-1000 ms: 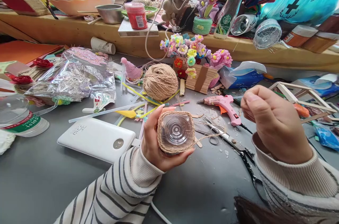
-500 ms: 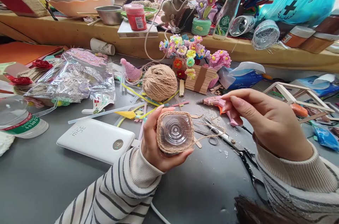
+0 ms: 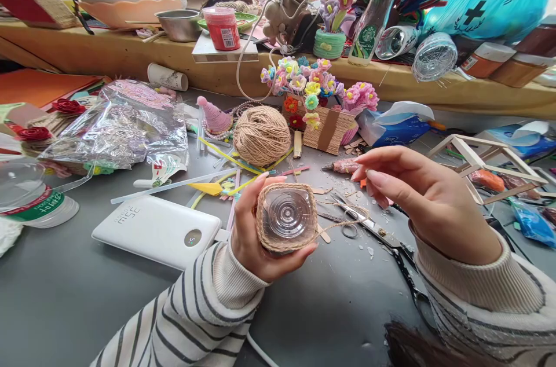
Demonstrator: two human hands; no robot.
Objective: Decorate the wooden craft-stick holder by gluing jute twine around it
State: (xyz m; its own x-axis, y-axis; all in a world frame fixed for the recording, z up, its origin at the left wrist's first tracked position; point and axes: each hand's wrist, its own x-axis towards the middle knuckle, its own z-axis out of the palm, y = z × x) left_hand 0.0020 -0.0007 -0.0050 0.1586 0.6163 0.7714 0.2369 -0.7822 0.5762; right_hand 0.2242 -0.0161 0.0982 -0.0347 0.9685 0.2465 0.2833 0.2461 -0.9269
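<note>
My left hand (image 3: 248,237) is closed around a clear plastic bottle wrapped in jute twine (image 3: 286,217), its round base facing me. A loose twine end (image 3: 345,221) trails from it to the right across the scissors (image 3: 379,231) on the grey table. My right hand (image 3: 428,199) hovers over a pink glue gun (image 3: 343,166), fingers stretched leftward and slightly apart, nothing seen in them. Only the gun's nozzle end shows beyond the fingertips. A ball of jute twine (image 3: 262,135) lies just behind the bottle.
A white power bank (image 3: 156,229) lies left of my hand. A crinkled plastic bag (image 3: 121,124), a box of pipe-cleaner flowers (image 3: 319,103), a wooden stick frame (image 3: 482,161) and a tissue pack (image 3: 397,124) crowd the table. A cluttered wooden shelf (image 3: 130,51) runs behind.
My right hand went from a raised pinch to stretched fingers, moving left and down over the glue gun. The twine strand now lies slack. The left hand and bottle stayed put.
</note>
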